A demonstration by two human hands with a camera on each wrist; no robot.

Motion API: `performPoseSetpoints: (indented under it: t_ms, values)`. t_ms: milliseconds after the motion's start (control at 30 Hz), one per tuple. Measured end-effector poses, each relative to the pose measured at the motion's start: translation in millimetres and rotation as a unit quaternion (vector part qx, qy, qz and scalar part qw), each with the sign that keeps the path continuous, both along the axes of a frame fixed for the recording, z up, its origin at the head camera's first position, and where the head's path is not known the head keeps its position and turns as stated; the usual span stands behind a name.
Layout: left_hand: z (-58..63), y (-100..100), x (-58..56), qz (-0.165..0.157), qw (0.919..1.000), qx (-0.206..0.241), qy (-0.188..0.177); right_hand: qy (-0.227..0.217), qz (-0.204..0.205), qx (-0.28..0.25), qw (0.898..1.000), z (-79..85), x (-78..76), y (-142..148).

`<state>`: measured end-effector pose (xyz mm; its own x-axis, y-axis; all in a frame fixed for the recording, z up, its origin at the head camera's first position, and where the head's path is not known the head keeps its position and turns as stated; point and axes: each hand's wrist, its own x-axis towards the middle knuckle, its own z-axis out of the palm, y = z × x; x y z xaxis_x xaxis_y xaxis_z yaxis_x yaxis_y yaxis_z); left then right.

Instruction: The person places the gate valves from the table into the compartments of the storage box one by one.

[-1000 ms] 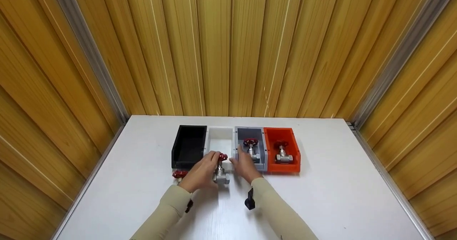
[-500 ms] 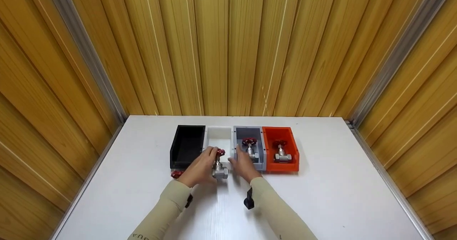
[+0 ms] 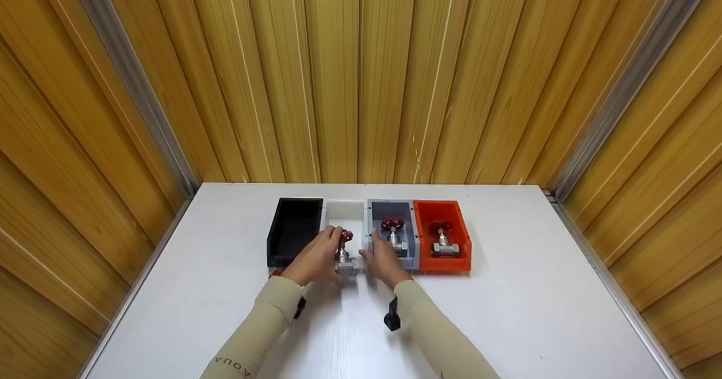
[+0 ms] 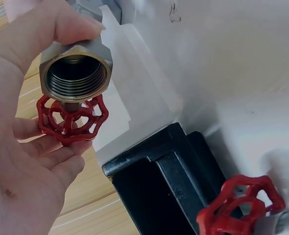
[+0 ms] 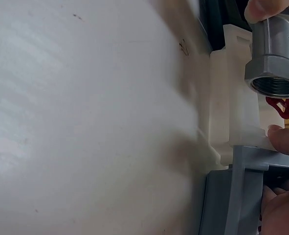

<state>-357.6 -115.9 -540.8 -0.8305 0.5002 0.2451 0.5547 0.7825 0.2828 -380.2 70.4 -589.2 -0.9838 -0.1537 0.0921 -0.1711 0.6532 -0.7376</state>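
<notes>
My left hand (image 3: pixel 317 259) grips a metal gate valve (image 3: pixel 346 265) with a red handwheel, raised at the front of the white bin (image 3: pixel 345 212). In the left wrist view the thumb lies on the valve body, its threaded opening faces the camera, and fingers are behind the handwheel (image 4: pixel 73 122). My right hand (image 3: pixel 387 261) holds the adjoining walls of the white bin and the grey bin (image 3: pixel 389 206). Its thumb (image 5: pixel 282 140) is on the white side, with fingers inside the grey bin. A second gate valve (image 3: pixel 393 233) stands in the grey bin.
An orange bin (image 3: pixel 465 238) at the row's right end contains another gate valve (image 3: pixel 445 248). A black bin (image 3: pixel 295 227) forms the left end. Before it, partly hidden by my left hand, is one more valve's red handwheel (image 4: pixel 232 213). Wood-look panels (image 3: pixel 338 86) rise behind the table.
My left hand has carried the gate valve slightly forward, toward the white bin's front opening. The right hand keeps its place on the bin walls. The view has shifted slightly.
</notes>
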Motion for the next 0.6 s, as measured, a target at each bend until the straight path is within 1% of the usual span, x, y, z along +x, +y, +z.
performPoseSetpoints:
  t_ms: [200,333,433,600]
  values:
    - [1.4,-0.4,-5.3,0.001,1.0000,0.005,-0.006,-0.007,-0.005,0.012,1.000,0.0,0.2,-1.1]
    - [2.0,-0.5,-7.7,0.000,1.0000,-0.001,-0.007,0.000,-0.004,0.023,1.000,-1.2,-0.2,-1.5]
    - [3.0,-0.6,-9.1,0.003,0.9998,-0.001,-0.019,0.006,-0.003,0.028,1.000,-1.7,-0.6,-1.7]
    - [4.5,-0.6,-12.8,0.006,0.9997,-0.006,-0.023,0.002,-0.007,0.027,1.000,-1.2,-0.5,-2.1]
